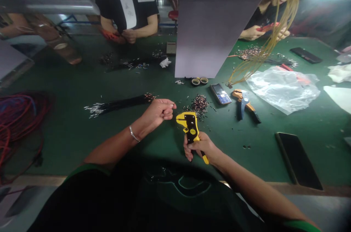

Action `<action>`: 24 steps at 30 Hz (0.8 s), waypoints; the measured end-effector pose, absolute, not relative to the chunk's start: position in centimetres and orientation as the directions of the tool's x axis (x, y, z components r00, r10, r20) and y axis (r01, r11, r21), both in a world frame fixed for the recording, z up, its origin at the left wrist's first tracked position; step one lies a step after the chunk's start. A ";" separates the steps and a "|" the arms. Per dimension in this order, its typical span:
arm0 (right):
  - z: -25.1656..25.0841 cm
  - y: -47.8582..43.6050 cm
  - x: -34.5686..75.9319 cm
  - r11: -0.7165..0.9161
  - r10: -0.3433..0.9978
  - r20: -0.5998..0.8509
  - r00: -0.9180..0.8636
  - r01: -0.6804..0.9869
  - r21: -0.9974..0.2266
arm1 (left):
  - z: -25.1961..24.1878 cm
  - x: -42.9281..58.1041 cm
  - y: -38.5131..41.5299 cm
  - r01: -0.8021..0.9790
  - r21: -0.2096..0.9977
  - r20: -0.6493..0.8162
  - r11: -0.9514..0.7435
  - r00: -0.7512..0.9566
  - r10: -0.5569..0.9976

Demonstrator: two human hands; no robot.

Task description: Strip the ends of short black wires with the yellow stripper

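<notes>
My right hand (201,146) is wrapped round the handles of a yellow-and-black wire stripper (192,127), its jaws pointing up and to the left. Just left of those jaws my left hand (161,109) is closed in a pinch on a thin black wire, of which only a short dark end shows past the fingertips. A bundle of black wires (120,104) lies behind that hand, with silvery ends at the left and coppery ends at the right. Beyond the stripper sits a pile of small dark and copper-coloured offcuts (199,104).
To the right lie a keypad phone (221,94), an orange-and-blue wire stripper (243,104), a clear plastic bag (285,87) and a smartphone (298,160). Red cables (19,126) are coiled at far left. A pale upright panel (205,34) and hanging yellow wires (274,41) stand before co-workers opposite.
</notes>
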State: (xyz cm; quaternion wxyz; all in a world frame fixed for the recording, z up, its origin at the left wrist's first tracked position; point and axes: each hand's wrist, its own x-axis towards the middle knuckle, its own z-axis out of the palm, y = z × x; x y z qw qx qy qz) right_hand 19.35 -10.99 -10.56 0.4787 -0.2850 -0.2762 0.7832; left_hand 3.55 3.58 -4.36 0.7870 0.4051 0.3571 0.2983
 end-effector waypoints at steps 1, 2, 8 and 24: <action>-10.4 -11.0 19.3 -0.387 0.909 -0.185 -0.374 -0.593 -0.706 | -4.3 3.6 3.6 -0.182 0.847 -0.326 0.500 0.566 0.757; -10.3 -11.1 19.2 -0.387 0.910 -0.190 -0.368 -0.592 -0.707 | -4.3 3.6 3.5 -0.185 0.844 -0.329 0.504 0.564 0.757; -10.2 -11.3 18.9 -0.377 0.915 -0.194 -0.355 -0.578 -0.723 | -4.4 3.8 3.5 -0.190 0.833 -0.336 0.520 0.574 0.747; -11.2 -10.7 18.9 -0.379 0.914 -0.179 -0.365 -0.609 -0.696 | -5.2 3.8 3.9 -0.224 0.828 -0.308 0.514 0.584 0.751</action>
